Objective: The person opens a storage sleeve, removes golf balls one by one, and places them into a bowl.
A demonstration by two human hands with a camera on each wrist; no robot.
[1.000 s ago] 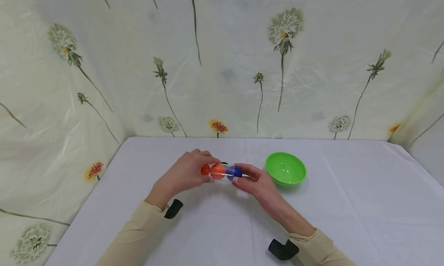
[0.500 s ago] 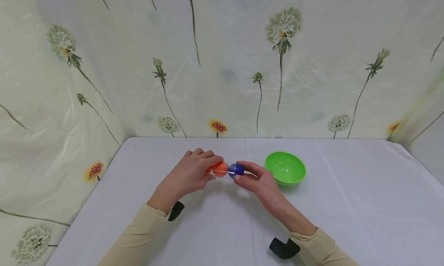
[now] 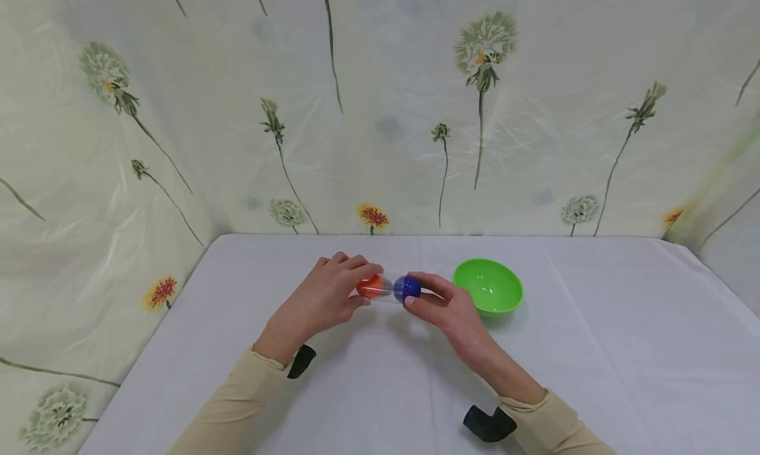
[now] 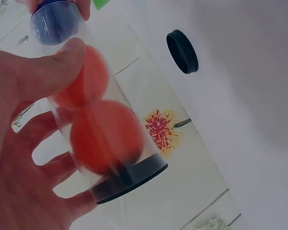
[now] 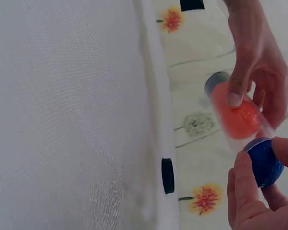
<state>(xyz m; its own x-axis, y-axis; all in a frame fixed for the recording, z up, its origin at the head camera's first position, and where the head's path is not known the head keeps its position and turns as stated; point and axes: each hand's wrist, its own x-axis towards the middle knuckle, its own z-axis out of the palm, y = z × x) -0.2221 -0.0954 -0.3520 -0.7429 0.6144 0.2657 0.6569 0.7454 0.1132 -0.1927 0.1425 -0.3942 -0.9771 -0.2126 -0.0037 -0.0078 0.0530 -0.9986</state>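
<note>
My left hand (image 3: 326,293) grips a clear plastic tube (image 4: 116,93), held nearly level above the table in the head view. Two orange balls (image 4: 106,136) sit inside it, and a black cap (image 4: 129,178) covers its left end. At the tube's right end, my right hand (image 3: 456,313) pinches a blue ball (image 5: 265,164) between thumb and fingers. The ball is at the tube's mouth, partly inside it. A loose black lid (image 4: 182,51) lies on the table, seen in both wrist views; in the head view it is hidden.
A green bowl (image 3: 489,287) stands just right of and behind my right hand on the white-covered table (image 3: 594,349). A flower-printed sheet (image 3: 380,112) hangs behind the table. Black wrist-mounted pieces (image 3: 489,424) stick out at both cuffs.
My right hand has moved slightly right, drawing the blue ball toward the tube's mouth. My left hand has shifted a little right along the tube. The orange balls are apart from the blue one.
</note>
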